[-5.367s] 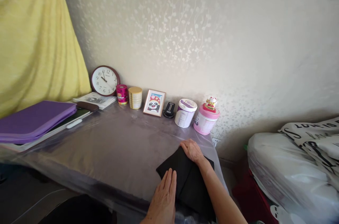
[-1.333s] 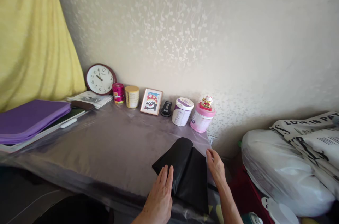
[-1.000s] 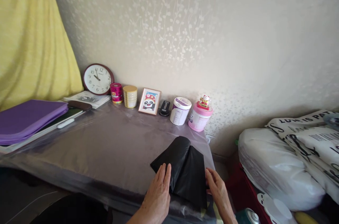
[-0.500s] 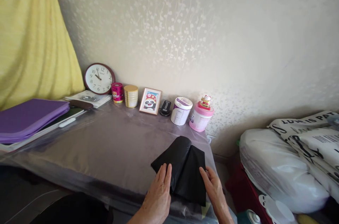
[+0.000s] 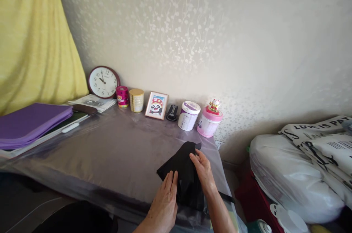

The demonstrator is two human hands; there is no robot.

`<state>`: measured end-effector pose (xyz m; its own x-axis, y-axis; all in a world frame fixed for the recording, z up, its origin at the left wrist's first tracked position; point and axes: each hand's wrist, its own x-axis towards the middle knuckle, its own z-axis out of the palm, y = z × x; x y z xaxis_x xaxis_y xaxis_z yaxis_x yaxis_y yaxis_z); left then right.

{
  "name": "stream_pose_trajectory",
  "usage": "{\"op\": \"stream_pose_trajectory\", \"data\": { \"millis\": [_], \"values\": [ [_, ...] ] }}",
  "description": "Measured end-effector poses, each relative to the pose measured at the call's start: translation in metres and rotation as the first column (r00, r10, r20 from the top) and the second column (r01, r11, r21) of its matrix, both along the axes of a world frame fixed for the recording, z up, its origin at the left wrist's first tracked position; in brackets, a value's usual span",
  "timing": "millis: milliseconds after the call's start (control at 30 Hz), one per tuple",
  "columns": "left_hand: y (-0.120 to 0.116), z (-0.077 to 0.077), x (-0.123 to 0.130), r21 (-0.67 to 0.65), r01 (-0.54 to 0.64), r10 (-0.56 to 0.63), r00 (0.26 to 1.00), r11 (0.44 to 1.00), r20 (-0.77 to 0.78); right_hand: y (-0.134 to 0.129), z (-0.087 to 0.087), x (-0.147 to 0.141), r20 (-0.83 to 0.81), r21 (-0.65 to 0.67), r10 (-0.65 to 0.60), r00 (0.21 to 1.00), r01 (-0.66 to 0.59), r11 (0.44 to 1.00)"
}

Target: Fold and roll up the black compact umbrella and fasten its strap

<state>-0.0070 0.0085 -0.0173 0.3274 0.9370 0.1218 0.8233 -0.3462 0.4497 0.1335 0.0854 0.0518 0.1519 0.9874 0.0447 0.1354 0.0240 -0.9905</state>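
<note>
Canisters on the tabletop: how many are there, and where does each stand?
4, left to right: a magenta can beside the clock, a yellow-lidded can, then, past the picture frame, a white tub and, under a figurine, a pink tub.

Your surroundings look like a home. A yellow drape (image 5: 35,38) hangs at left, patterned wallpaper (image 5: 178,31) covers the far wall (image 5: 261,49), and a clock (image 5: 103,82), a panda picture (image 5: 156,105) and a cat figurine (image 5: 213,106) line the far side of your table (image 5: 112,145).
</note>
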Motion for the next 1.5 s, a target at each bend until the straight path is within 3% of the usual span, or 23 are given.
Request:
{"op": "stream_pose_trajectory", "data": {
  "millis": [267,500,667,767,867,1000,1100,1300,1500],
  "values": [
    [0.002,0.006,0.001,-0.03,-0.037,0.035,0.997,0.999,-0.074,0.024,-0.019,-0.021,0.198,0.03,0.07,0.978,-0.078,0.997],
    [0.0,0.012,-0.01,0.055,-0.038,0.042,0.997,0.998,-0.064,0.037,-0.027,-0.022,0.512,0.022,0.076,0.855,-0.101,0.995],
    [-0.006,0.045,-0.015,0.139,-0.119,0.134,0.985,0.983,-0.105,0.037,-0.025,-0.022,0.584,0.021,0.098,0.806,-0.136,0.99],
    [-0.007,0.061,-0.008,0.172,0.0,0.005,1.0,0.985,-0.029,0.034,-0.022,-0.024,0.544,-0.004,0.165,0.822,-0.195,0.981],
    [-0.004,0.051,0.002,0.258,0.132,-0.132,0.991,0.957,-0.019,0.031,-0.018,-0.027,0.501,-0.007,0.251,0.828,-0.286,0.958],
    [0.004,0.018,0.006,0.303,0.094,-0.067,0.993,0.948,-0.1,0.023,-0.012,-0.029,0.568,0.014,0.266,0.779,-0.332,0.943],
    [0.008,0.003,0.005,0.282,0.068,-0.026,0.989,0.957,-0.149,0.011,-0.013,-0.026,0.615,0.102,0.246,0.749,-0.385,0.917],
    [0.007,0.0,0.009,0.346,0.035,0.034,0.981,0.938,-0.193,-0.004,-0.038,-0.002,0.695,0.422,0.024,0.719,-0.435,0.795],
    [0.005,-0.002,0.01,0.294,-0.006,0.069,0.976,0.956,-0.207,0.033,-0.06,0.017,0.751,0.462,-0.127,0.648,-0.379,0.802]
  ]
}}
